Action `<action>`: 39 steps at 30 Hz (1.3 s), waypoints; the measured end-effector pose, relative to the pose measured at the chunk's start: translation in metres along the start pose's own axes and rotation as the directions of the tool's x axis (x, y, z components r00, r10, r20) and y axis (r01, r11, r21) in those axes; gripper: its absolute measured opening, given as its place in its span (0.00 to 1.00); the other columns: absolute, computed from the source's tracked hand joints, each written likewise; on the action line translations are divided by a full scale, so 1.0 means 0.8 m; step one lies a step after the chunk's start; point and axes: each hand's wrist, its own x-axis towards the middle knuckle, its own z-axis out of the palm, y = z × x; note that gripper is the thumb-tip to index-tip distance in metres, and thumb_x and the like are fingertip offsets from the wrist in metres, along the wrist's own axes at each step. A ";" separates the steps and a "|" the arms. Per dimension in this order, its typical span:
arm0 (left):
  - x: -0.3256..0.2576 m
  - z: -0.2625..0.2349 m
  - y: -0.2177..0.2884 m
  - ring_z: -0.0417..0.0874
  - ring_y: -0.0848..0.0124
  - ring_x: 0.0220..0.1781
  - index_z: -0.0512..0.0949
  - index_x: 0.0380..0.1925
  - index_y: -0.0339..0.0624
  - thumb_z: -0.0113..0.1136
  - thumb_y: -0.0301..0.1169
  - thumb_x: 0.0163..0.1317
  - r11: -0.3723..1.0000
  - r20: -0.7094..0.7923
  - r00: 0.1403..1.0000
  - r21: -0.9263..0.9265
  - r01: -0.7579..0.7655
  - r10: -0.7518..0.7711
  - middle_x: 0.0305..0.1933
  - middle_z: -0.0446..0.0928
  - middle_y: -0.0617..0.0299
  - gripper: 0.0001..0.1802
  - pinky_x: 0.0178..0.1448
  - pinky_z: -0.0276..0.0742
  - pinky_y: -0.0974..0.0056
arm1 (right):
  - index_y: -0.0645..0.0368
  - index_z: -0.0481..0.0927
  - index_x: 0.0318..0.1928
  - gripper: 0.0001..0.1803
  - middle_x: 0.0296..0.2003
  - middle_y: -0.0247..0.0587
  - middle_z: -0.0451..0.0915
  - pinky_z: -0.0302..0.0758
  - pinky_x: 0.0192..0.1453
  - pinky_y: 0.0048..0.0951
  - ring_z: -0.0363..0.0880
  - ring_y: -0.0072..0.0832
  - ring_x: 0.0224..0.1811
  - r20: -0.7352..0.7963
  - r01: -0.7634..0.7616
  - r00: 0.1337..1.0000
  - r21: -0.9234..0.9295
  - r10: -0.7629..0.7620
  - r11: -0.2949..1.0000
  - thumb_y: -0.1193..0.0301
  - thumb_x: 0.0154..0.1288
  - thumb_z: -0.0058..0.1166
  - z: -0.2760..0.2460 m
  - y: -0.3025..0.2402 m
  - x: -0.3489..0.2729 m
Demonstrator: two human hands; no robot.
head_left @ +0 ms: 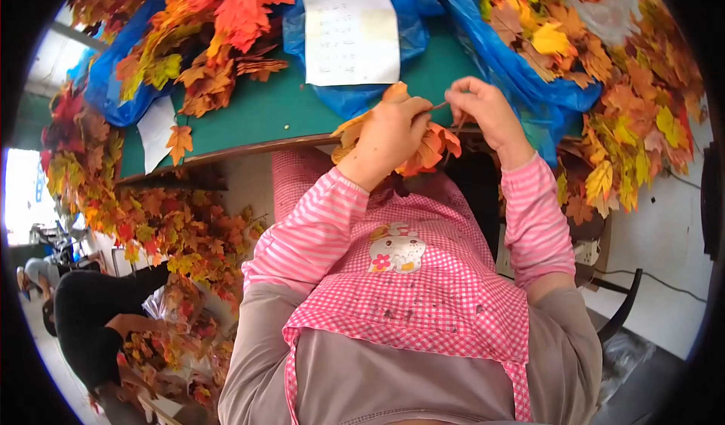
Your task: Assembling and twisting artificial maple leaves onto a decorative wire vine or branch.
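Observation:
My left hand (384, 137) is closed round a bunch of orange and yellow artificial maple leaves (432, 153) at the near edge of the green table (249, 127). Leaves stick out on both sides of that hand and above it. My right hand (489, 115), just to the right, has its thumb and fingers pinched on a thin brown stem (440, 106) that runs toward the left hand. Where the stem joins the leaves is hidden behind my left fingers.
Red and orange leaf piles (245, 13) lie at the back left, more leaves (550, 38) on blue plastic (498, 63) at the right. A handwritten sheet (351, 32) lies at the back. Leaf garlands (181, 217) hang at the left, beside another person (91, 319) in dark clothes.

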 end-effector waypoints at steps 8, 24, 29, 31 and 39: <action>-0.001 0.014 0.012 0.83 0.55 0.31 0.83 0.37 0.47 0.61 0.33 0.62 0.993 -0.166 0.982 0.086 -0.078 0.092 0.30 0.81 0.56 0.06 0.34 0.78 0.54 | 0.53 0.80 0.43 0.09 0.26 0.19 0.70 0.58 0.24 0.14 0.62 0.08 0.24 0.051 0.006 0.999 -0.007 -0.006 1.000 0.63 0.69 0.58 -0.008 0.000 0.000; 0.017 0.018 0.000 0.84 0.49 0.32 0.80 0.36 0.41 0.56 0.35 0.66 0.986 0.061 0.993 0.139 0.095 -0.104 0.29 0.82 0.49 0.09 0.37 0.77 0.50 | 0.60 0.81 0.39 0.07 0.33 0.44 0.82 0.76 0.36 0.32 0.81 0.39 0.31 -0.098 0.471 0.686 -0.696 -0.721 0.542 0.70 0.64 0.59 -0.027 -0.031 -0.006; 0.016 0.017 -0.002 0.83 0.50 0.32 0.80 0.35 0.42 0.56 0.34 0.66 0.994 0.022 0.997 0.084 0.067 -0.069 0.30 0.82 0.51 0.09 0.36 0.77 0.50 | 0.64 0.81 0.38 0.07 0.30 0.44 0.82 0.76 0.37 0.33 0.82 0.35 0.31 -0.413 0.261 0.564 -0.733 -0.716 0.628 0.72 0.65 0.59 -0.096 -0.071 0.000; 0.016 0.016 0.000 0.83 0.51 0.31 0.80 0.34 0.42 0.56 0.34 0.65 0.992 0.043 0.995 0.093 0.086 -0.091 0.30 0.82 0.51 0.08 0.35 0.77 0.51 | 0.64 0.81 0.36 0.07 0.28 0.46 0.81 0.76 0.37 0.35 0.82 0.37 0.31 -0.399 0.197 0.599 -0.767 -0.694 0.610 0.72 0.64 0.57 -0.111 -0.069 0.011; 0.008 0.015 -0.009 0.84 0.55 0.31 0.80 0.39 0.37 0.60 0.26 0.64 0.995 -0.045 0.997 -0.061 -0.073 0.070 0.31 0.82 0.50 0.06 0.36 0.78 0.60 | 0.62 0.84 0.40 0.13 0.29 0.47 0.83 0.75 0.36 0.35 0.81 0.38 0.29 -0.310 0.154 0.781 -0.746 -0.542 0.648 0.65 0.64 0.55 -0.148 -0.094 0.033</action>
